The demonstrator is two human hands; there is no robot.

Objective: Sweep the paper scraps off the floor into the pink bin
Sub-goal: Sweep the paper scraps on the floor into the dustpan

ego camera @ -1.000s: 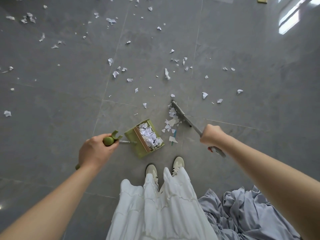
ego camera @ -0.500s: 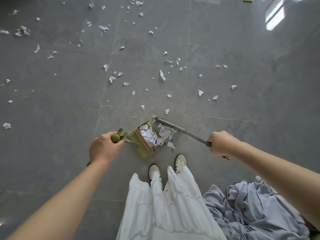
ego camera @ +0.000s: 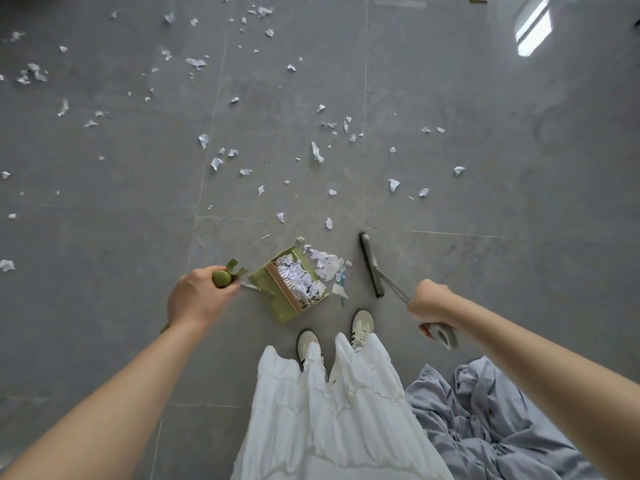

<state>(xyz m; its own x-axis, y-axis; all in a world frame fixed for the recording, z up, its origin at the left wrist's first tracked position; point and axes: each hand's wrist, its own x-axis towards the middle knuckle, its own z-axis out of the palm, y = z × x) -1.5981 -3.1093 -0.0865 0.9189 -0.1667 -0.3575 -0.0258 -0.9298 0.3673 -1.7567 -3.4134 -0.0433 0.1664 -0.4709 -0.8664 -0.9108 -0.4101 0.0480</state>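
The left hand (ego camera: 198, 299) was wrapped round the green handle (ego camera: 223, 278) of a dustpan (ego camera: 289, 289), fingers curled under and pressed together on the grip; the dustpan sat on the grey tiled floor (ego camera: 485, 237) just in front of the person's shoes (ego camera: 362, 329), its tray heaped with paper scraps, its open mouth turned to the right and far side. A small pile of scraps (ego camera: 327, 266) lay on the floor at that mouth, touching its lip; a thin blue strip (ego camera: 343, 282) lay among them. The right hand (ego camera: 429, 301) gripped the grey handle of the broom (ego camera: 372, 265), fingers closed tight around it, the handle's end jutting out below the fist; the broom head stood on the floor to the right of the pile, apart from it. Many more paper scraps (ego camera: 317, 152) were strewn over the far and left floor, well apart from the dustpan. A white skirt (ego camera: 332, 410) hung at the near edge; crumpled grey-blue cloth (ego camera: 485, 420) lay on the floor to its right. The pink bin could not be seen.
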